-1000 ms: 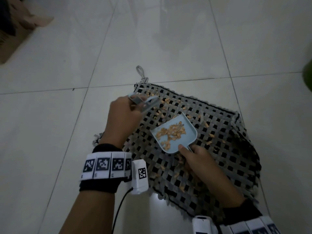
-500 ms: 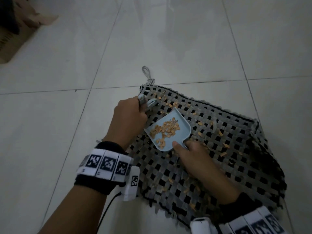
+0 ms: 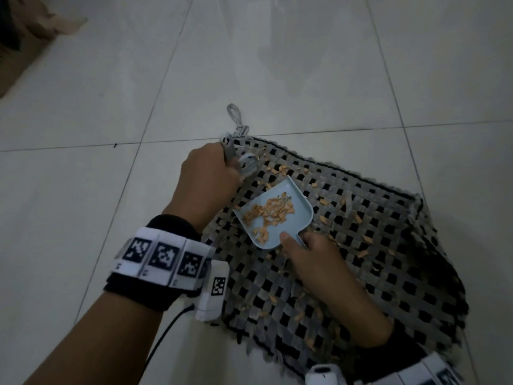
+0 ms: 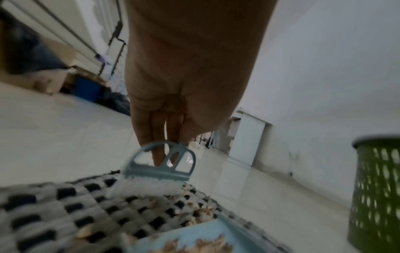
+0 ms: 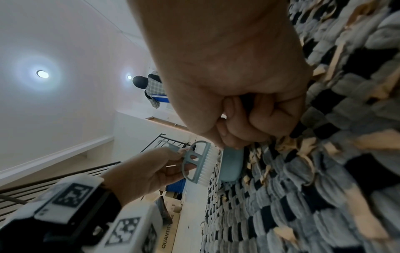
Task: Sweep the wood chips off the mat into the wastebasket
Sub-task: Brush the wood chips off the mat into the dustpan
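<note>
A grey and black woven mat (image 3: 374, 268) lies on the tiled floor with wood chips (image 3: 283, 170) scattered over it. My left hand (image 3: 211, 176) grips a small grey-blue brush (image 3: 247, 162) near the mat's far left corner; its white bristles (image 4: 147, 186) touch the mat. My right hand (image 3: 311, 254) holds the handle of a light blue dustpan (image 3: 277, 215), which lies on the mat with a pile of chips in it. The green mesh wastebasket (image 4: 376, 191) stands on the floor to the right, seen only in the left wrist view.
Pale floor tiles (image 3: 249, 65) surround the mat. A cardboard box (image 3: 25, 45) sits at the far left. A grey loop (image 3: 234, 115) sticks out from the mat's far corner. Boxes and a blue bin (image 4: 86, 89) stand by the far wall.
The brush moved a little toward the mat's far left corner, and the dustpan shifted left with it. The head view swung so the mat sits further right.
</note>
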